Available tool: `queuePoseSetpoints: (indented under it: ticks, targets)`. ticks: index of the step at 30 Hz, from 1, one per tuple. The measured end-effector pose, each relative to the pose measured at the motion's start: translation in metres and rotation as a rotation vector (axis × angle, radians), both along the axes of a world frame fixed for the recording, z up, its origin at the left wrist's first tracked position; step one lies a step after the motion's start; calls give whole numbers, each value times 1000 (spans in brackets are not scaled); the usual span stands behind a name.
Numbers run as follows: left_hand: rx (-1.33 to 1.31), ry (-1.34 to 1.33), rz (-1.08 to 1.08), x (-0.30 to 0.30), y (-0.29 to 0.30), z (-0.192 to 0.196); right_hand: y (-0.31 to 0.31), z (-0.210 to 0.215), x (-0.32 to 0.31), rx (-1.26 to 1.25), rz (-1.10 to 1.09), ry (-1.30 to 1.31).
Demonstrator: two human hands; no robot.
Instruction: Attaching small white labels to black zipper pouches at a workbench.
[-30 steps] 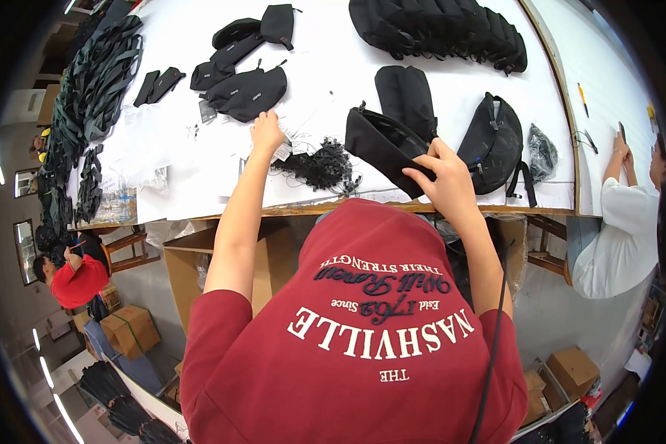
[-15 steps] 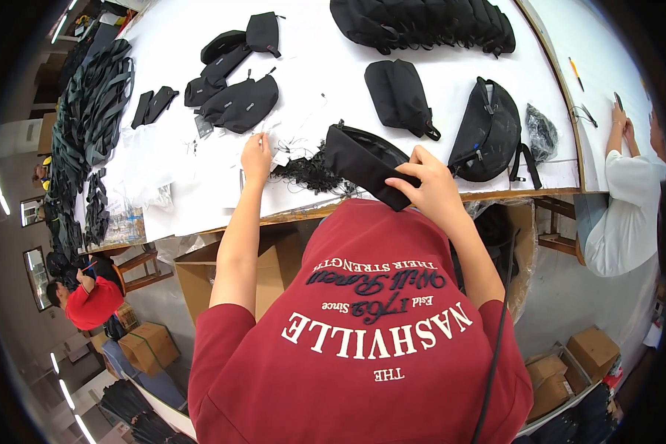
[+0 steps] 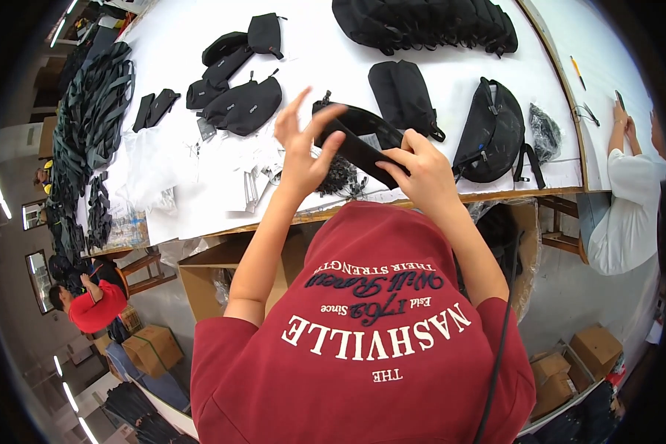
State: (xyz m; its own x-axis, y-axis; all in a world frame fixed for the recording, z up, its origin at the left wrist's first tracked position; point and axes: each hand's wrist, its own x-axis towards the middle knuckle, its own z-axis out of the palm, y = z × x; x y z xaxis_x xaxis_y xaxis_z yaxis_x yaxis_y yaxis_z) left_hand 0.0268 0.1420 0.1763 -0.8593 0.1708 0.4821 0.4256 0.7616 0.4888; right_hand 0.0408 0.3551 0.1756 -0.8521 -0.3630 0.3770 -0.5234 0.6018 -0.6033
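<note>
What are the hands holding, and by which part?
The right hand pinches a black pouch by its right end; the left hand is at the other end, grip unclear.

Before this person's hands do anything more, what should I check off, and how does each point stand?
1. Right hand gripping the black pouch: ok, pinched at its right end.
2. Left hand gripping too: not ok, fingers spread at the left end; contact is unclear.
3. Pouch mouth open: ok, a gap shows.
4. Nothing left inside: cannot tell, the interior is mostly hidden.
5. Half-round bag out of the grip: ok, it lies on the table to the right.
</note>
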Motion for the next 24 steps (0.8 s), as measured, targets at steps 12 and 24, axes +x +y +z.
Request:
queuePoseSetpoints:
  ticks: [12,24]
  targets:
    - [2060,-642,61,40,-32,-29,-77,38,-1,-390,209,-302]
    - [2020,-505,220,40,-56,12,-80,28,2,-1033,16,-766]
